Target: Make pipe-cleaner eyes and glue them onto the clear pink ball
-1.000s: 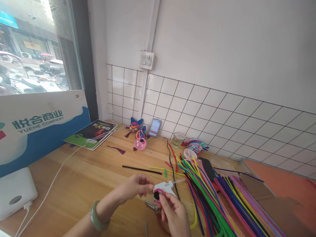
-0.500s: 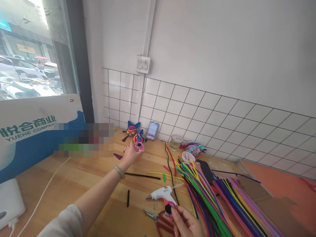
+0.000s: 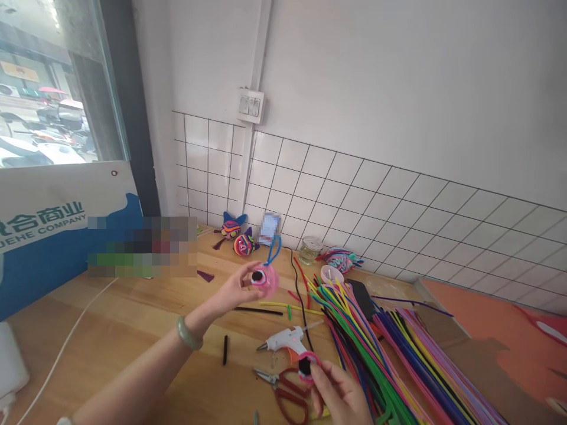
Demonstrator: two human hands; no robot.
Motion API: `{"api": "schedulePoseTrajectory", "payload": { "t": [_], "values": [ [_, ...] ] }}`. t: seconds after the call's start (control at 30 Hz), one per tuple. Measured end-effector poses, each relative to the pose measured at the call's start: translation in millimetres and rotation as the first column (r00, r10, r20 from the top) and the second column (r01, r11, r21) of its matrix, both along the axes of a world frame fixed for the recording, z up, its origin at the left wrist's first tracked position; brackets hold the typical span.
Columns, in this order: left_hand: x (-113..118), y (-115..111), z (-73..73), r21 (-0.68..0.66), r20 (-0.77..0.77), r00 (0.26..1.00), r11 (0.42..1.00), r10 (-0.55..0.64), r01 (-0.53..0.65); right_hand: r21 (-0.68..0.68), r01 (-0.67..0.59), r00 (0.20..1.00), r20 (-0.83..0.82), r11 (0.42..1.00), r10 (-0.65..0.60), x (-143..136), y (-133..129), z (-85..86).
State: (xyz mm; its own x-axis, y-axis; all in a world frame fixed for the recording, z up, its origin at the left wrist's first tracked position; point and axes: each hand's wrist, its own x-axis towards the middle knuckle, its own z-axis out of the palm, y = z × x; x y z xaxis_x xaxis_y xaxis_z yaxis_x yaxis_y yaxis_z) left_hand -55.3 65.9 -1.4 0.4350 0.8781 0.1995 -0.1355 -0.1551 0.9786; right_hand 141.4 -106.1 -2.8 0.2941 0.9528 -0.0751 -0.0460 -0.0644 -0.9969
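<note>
My left hand point(image 3: 233, 290) is closed round the edge of a pink, see-through ball point(image 3: 271, 283). On the ball sits a round eye-like piece with a black centre, and a blue loop point(image 3: 274, 251) rises from its top. My right hand point(image 3: 339, 392) pinches a small pipe-cleaner disc point(image 3: 305, 367) with a black middle and a pink rim. Just behind that disc lies a white glue gun point(image 3: 283, 340), its nozzle to the left. Red-handled scissors point(image 3: 290, 389) rest on the table beside my right hand, partly hidden by the disc.
Bundles of coloured pipe cleaners point(image 3: 376, 354) spread across the right side. Two colourful pipe-cleaner heads point(image 3: 232, 227), a phone point(image 3: 269, 229), a glass jar point(image 3: 310, 250) and a pink bowl point(image 3: 331, 275) stand along the tiled wall. A black cable point(image 3: 299, 289) runs behind the glue gun.
My left hand has drawn back from the wall with the pink ball, now turned so its blue loop shows. My right hand still holds the disc. The view has shifted slightly right.
</note>
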Motion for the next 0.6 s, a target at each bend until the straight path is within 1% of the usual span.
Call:
{"api": "schedulePoseTrajectory", "payload": {
  "t": [0.03,0.07,0.1,0.17,0.2,0.27,0.33,0.4,0.5,0.6],
  "values": [
    [3.1,-13.6,3.6,-0.060,0.059,0.992,0.992,-0.110,0.113,0.019,-0.017,0.999,-0.029,1.000,0.018,1.9,0.5,3.6],
    [7.1,-26.6,6.7,-0.102,0.111,0.976,0.975,-0.185,0.197,0.041,-0.038,0.997,-0.059,0.998,0.041,3.6,1.2,7.1],
    [11.6,-38.2,9.3,-0.121,0.155,0.961,0.961,-0.229,0.249,0.064,-0.062,0.994,-0.086,0.996,0.067,4.8,2.0,10.1],
    [21.3,-56.8,12.6,-0.116,0.230,0.937,0.948,-0.264,0.296,0.105,-0.090,0.988,-0.119,0.990,0.102,5.8,3.6,14.8],
    [25.9,-63.6,13.6,-0.130,0.256,0.916,0.928,-0.308,0.349,0.116,-0.081,0.988,-0.123,0.990,0.096,5.6,4.1,16.2],
    [33.5,-72.9,15.3,-0.118,0.305,0.872,0.894,-0.382,0.433,0.121,-0.042,0.992,-0.113,0.992,0.056,4.9,4.2,17.2],
    [38.9,-77.9,17.3,-0.156,0.354,0.843,0.864,-0.404,0.479,0.109,-0.017,0.995,-0.096,0.994,0.027,4.6,3.0,16.2],
    [43.0,-80.7,19.7,-0.251,0.378,0.848,0.841,-0.370,0.479,0.103,-0.019,0.996,-0.084,0.994,0.028,5.2,1.3,14.3],
    [49.6,-82.4,22.7,-0.390,0.316,0.911,0.839,-0.264,0.378,0.099,-0.008,0.997,-0.081,0.995,0.017,6.7,-0.1,11.7],
    [56.0,-81.8,23.6,-0.463,0.261,0.943,0.830,-0.207,0.311,0.091,0.005,0.994,-0.107,0.996,0.005,6.8,1.1,10.8]
  ]
}}
